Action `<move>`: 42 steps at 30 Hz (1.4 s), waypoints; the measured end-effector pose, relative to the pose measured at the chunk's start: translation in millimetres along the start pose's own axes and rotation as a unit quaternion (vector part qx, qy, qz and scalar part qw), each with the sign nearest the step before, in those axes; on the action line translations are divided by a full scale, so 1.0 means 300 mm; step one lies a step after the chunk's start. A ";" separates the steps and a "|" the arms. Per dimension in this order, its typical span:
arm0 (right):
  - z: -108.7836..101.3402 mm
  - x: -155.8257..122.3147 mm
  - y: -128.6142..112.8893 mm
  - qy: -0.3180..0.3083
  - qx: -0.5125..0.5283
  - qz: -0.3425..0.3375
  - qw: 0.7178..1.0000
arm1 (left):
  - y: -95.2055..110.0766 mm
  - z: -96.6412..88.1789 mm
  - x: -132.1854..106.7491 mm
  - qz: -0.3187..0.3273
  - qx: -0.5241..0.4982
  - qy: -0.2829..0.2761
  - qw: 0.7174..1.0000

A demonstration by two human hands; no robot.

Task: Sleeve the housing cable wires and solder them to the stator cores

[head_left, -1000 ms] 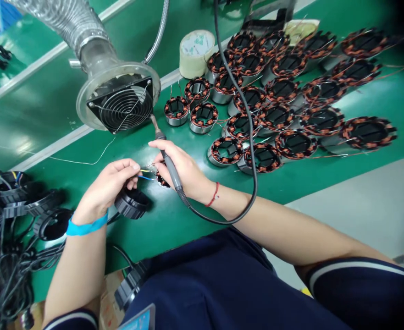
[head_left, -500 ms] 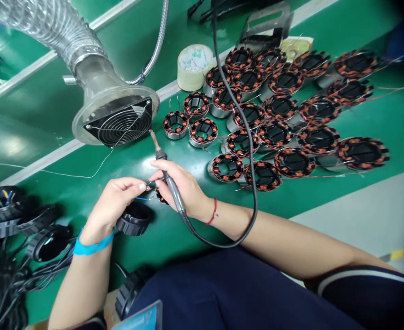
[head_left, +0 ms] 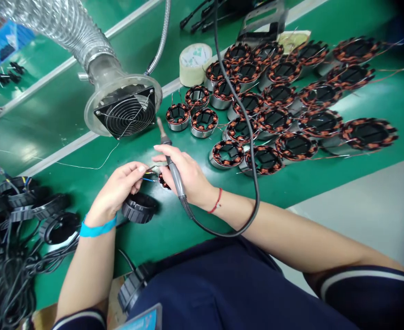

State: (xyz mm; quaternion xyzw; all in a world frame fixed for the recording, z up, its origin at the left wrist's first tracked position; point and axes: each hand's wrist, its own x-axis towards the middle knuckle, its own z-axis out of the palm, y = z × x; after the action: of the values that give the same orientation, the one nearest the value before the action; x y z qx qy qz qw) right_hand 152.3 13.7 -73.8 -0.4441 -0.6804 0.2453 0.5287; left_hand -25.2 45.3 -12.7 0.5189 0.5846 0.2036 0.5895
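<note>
A soldering iron [head_left: 176, 176] rests in my right hand [head_left: 190, 176], its tip pointing up and away toward the fume fan. The fingers of that hand also reach over a copper-wound stator [head_left: 163, 180], which they partly hide. My left hand [head_left: 126, 181] pinches thin wires [head_left: 148, 173] between thumb and forefinger; a blue one runs toward the stator. Just below the left hand, a black ring-shaped housing [head_left: 140, 207] lies on the green bench. Where the wire ends meet is too small to make out.
A fume extractor fan [head_left: 128, 114] on a flexible duct stands at the back left. Several stators [head_left: 279, 117] fill the right side, near a tape roll [head_left: 195, 64]. Black housings with cables [head_left: 59, 227] crowd the left. The iron's cord [head_left: 251, 151] loops over my right forearm.
The whole view has shifted a little, so the bench things sit higher. Both hands keep their hold, and the wires between them show more clearly.
</note>
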 end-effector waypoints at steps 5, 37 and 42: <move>0.000 -0.017 -0.018 0.006 -0.050 -0.045 0.998 | -0.006 -0.047 -0.044 0.046 -0.018 -0.010 0.999; -0.032 -0.011 -0.009 -0.062 -0.054 -0.053 0.995 | 0.008 0.004 -0.062 0.146 0.228 0.112 0.956; -0.011 -0.020 -0.005 -0.065 -0.062 -0.045 0.995 | 0.006 0.024 -0.056 0.114 0.185 0.135 0.967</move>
State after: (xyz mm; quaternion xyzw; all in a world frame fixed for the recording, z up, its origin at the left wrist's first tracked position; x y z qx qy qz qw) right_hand 155.2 7.4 -74.5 -0.4282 -0.7464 0.2076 0.4653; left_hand -21.9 28.9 -4.7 0.6498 0.6233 0.2254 0.3721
